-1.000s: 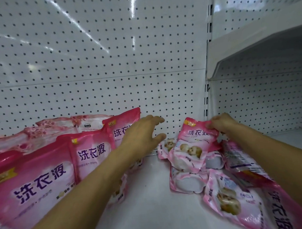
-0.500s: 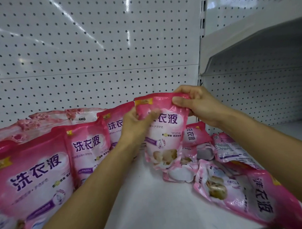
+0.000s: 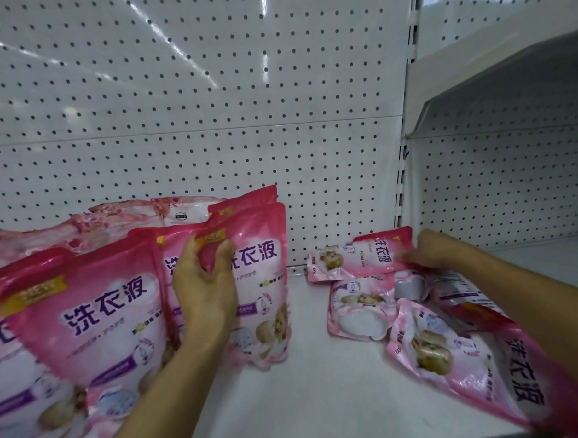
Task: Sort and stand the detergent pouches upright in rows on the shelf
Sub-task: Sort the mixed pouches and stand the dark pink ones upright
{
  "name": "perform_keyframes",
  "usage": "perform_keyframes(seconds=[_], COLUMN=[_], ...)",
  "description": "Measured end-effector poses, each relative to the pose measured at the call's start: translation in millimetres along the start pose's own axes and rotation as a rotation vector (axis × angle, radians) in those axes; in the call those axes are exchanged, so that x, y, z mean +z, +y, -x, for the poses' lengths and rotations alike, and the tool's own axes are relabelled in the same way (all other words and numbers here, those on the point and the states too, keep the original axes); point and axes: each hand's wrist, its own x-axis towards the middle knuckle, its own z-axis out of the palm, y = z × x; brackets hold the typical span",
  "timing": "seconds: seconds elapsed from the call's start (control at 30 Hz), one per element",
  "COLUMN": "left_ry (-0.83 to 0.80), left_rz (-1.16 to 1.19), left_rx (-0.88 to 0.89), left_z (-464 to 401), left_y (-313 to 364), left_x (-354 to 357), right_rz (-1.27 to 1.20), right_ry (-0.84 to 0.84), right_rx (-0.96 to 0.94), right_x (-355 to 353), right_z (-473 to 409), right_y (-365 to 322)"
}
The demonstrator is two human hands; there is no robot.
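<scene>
The left hand [image 3: 203, 287] pinches the upright glossy pink plastic detergent pouch [image 3: 260, 285] standing on the white metal shelf [image 3: 320, 398]. The right hand [image 3: 436, 251] rests on a flat-lying pink pouch [image 3: 361, 257] in the pile; its grip cannot be determined.

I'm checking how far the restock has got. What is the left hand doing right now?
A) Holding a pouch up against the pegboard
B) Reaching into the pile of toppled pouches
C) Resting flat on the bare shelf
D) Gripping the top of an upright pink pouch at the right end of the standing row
D: the left hand grips the upright pink pouch ending the standing row, while the right hand reaches the toppled pile.
</scene>
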Motion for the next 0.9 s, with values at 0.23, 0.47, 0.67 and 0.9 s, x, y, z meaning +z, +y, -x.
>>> perform_keyframes(seconds=[0.23,0.47,0.67,0.9], left_ry=[-0.014,-0.073,-0.074,-0.142], left_rz=[-0.132,-0.342,-0.578,-0.840], left_rx=[0.110,0.343,0.543,0.563], left_z=[-0.5,-4.1,-6.4,-5.0], left_y=[11.7,17.9,14.0,20.5], left_x=[-18.2,-31.7,-36.6,-42.1], right_rz=[-0.399,-0.647,-0.712,-0.761], right_ry=[0.132,0.155,0.015,-0.055], right_rx=[-0.057,-0.454,-0.582,-0.469], right_x=[-16.2,-36.0,-21.7,-24.2], right_z=[-6.6,23.8,41.3,58.3], right_y=[-46.8,-132.5,-165.7,-116.0])
